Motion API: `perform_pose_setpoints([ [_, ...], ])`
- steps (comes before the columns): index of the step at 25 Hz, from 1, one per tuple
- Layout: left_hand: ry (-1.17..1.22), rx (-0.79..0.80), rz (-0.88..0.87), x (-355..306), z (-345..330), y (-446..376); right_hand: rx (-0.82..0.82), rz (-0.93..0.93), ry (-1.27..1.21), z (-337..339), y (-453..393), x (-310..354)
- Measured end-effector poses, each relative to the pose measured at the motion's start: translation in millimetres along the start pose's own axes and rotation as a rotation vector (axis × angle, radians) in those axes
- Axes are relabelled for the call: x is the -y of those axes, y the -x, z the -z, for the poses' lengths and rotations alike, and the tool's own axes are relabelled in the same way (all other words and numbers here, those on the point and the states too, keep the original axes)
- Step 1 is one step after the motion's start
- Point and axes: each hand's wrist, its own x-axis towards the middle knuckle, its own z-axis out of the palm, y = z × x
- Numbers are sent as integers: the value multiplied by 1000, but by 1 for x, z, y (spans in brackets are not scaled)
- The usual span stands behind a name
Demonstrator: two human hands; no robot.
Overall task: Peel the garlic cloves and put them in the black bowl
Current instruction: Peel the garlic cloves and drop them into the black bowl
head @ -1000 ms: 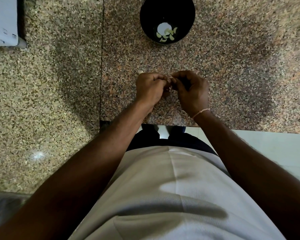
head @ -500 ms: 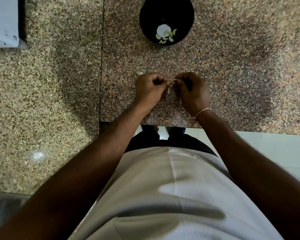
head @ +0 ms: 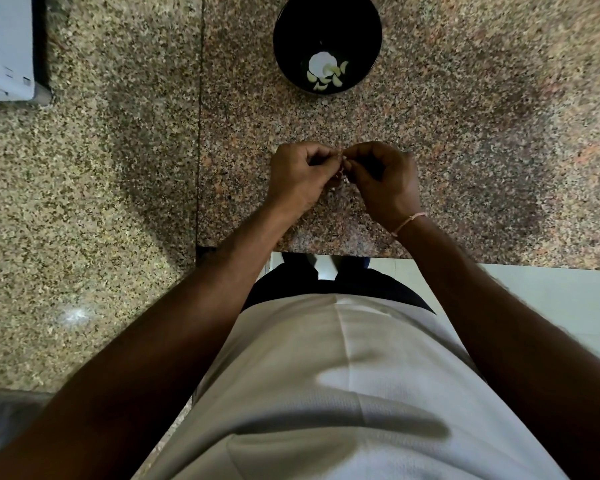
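Over granite counter [head: 465, 150], both hands [head: 302, 174] pinch clove [head: 342, 164].

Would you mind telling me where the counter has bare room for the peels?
Bare granite lies right of the black bowl and both hands, and left of them up to the white appliance. It is crowded where the left hand and right hand pinch the garlic clove.

The light is dim and warm. A bright spot shines on the speckled stone counter [head: 73, 315]. Dark shadows lie beside the arms. The picture bends at its edges.
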Motion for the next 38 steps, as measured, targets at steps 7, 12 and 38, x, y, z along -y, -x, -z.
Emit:
perform_pose_setpoints([
  [7,175,29,83,-3,0,-2,-20,143,105,5,-6,4],
  [12,156,10,81,-8,-2,-2,-42,194,158,4,-6,6],
  [38,-68,-135,33,0,-7,-4,34,-361,-697,2,-8,2],
])
